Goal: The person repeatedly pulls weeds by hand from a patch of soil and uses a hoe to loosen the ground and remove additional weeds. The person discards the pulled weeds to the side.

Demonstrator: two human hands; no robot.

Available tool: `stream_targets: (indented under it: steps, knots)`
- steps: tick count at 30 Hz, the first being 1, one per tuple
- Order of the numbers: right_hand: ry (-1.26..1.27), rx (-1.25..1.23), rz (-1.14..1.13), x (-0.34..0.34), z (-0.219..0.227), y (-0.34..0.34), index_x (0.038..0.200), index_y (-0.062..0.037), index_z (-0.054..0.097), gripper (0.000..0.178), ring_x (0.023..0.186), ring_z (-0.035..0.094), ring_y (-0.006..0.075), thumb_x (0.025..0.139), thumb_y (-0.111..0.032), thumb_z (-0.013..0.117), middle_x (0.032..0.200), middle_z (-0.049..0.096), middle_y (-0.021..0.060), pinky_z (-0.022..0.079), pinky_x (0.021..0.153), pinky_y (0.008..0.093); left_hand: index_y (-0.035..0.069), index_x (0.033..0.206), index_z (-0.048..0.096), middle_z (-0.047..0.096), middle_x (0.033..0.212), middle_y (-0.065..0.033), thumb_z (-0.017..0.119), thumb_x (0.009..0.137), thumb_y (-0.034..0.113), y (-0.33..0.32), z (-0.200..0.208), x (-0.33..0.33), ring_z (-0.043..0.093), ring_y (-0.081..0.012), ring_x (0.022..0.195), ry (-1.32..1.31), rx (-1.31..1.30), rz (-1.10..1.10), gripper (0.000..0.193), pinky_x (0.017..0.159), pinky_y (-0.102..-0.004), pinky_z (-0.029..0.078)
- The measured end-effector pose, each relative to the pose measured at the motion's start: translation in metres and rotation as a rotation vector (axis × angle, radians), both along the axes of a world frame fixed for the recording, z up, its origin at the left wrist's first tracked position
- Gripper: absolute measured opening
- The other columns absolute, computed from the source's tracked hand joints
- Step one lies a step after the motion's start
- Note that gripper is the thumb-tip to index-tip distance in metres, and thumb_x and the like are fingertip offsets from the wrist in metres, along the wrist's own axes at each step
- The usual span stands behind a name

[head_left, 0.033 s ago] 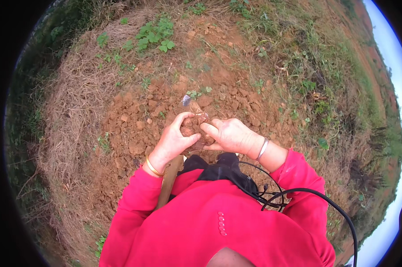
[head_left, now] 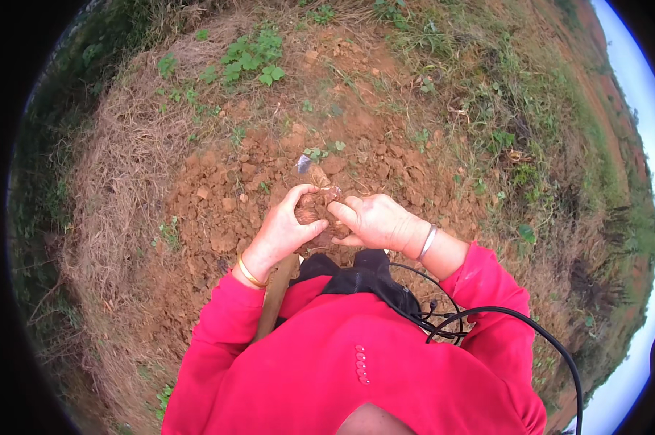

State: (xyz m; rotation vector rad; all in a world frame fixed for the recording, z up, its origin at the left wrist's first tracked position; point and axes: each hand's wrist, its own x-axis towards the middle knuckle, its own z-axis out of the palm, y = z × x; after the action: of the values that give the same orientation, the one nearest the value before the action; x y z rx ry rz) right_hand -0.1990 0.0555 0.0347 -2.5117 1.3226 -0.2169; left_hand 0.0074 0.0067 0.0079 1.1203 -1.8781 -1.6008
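Note:
In front of my body, a reddish-brown, soil-coloured lump [head_left: 309, 212] sits between my two hands; I cannot make out its exact kind. My left hand [head_left: 275, 230], with a gold bangle at the wrist, curves its thumb and fingers around the lump's left side. From the right, my right hand [head_left: 382, 221], wearing a silver bangle, presses thumb and fingers against it. A shiny, pale bit shows at its upper end. Just beyond the fingers lies a small grey metal blade [head_left: 303, 164]. A wooden handle [head_left: 272, 308] passes beneath my left forearm; whether it joins the blade is hidden.
Loose reddish soil [head_left: 218, 210] with clods surrounds my hands. Dry straw [head_left: 124, 188] covers the left side, and green leafy plants [head_left: 251, 56] grow at the far side. Grass [head_left: 516, 101] spreads on the right. A black cable [head_left: 537, 330] loops beside my right arm.
Both hands keep nearly the same place around the lump. The fingers of my right hand have shifted very slightly.

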Motion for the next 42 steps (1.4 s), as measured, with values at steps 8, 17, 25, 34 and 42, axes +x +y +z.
stream_targets:
  steps: [8,17,25,34,42]
  knots:
    - [-0.874,0.379,-0.528,-0.013,-0.003,0.004,0.105,-0.0055,0.052,0.031,0.048,0.050,0.0151,0.084,-0.027,0.057,0.059,0.054,0.0007,0.038,0.045,0.0269,0.004,0.122,0.046,0.053,0.116,-0.0089,0.074,0.072,0.016,-0.004,0.002,0.001,0.047,-0.0155,0.112,0.148,0.094,-0.100,0.059,0.095,-0.0296,0.038]
    - [-1.814,0.576,-0.866,-0.077,-0.023,0.026,0.106,-0.0044,0.053,0.029,0.066,0.060,0.0226,0.093,-0.028,0.045,0.088,0.059,0.0131,0.055,0.056,0.0337,0.002,0.124,0.044,0.049,0.122,-0.0070,0.075,0.071,0.008,-0.012,-0.006,-0.012,0.046,-0.0171,0.115,0.234,0.041,-0.021,0.062,0.097,-0.0303,0.037]
    - [-1.962,0.393,-1.703,-0.150,-0.105,0.249,0.108,-0.0105,0.050,0.021,0.061,0.056,0.0175,0.090,-0.019,0.055,0.078,0.055,0.0026,0.046,0.050,0.0268,0.005,0.130,0.040,0.045,0.127,-0.0089,0.063,0.081,0.001,-0.012,-0.024,-0.011,0.048,-0.0186,0.110,0.186,0.284,0.265,0.054,0.093,-0.0308,0.041]
    - [-1.874,0.169,-2.459,-0.074,-0.239,0.454,0.113,-0.0086,0.045,0.033,0.078,0.062,0.0253,0.084,-0.010,0.060,0.095,0.057,0.0073,0.054,0.060,0.0390,0.005,0.132,0.037,0.046,0.127,-0.0102,0.058,0.083,-0.002,-0.018,-0.013,-0.068,0.049,-0.0197,0.112,0.082,0.223,0.068,0.054,0.093,-0.0322,0.042]
    - [-0.126,0.661,-2.691,-0.060,-0.306,0.618,0.112,0.0022,0.054,0.034,0.073,0.065,0.0264,0.085,-0.018,0.058,0.080,0.065,0.0102,0.053,0.067,0.0365,0.004,0.134,0.036,0.039,0.135,-0.0101,0.061,0.081,0.003,-0.005,0.003,-0.094,0.043,-0.0197,0.118,0.052,0.144,-0.124,0.059,0.098,-0.0327,0.037]
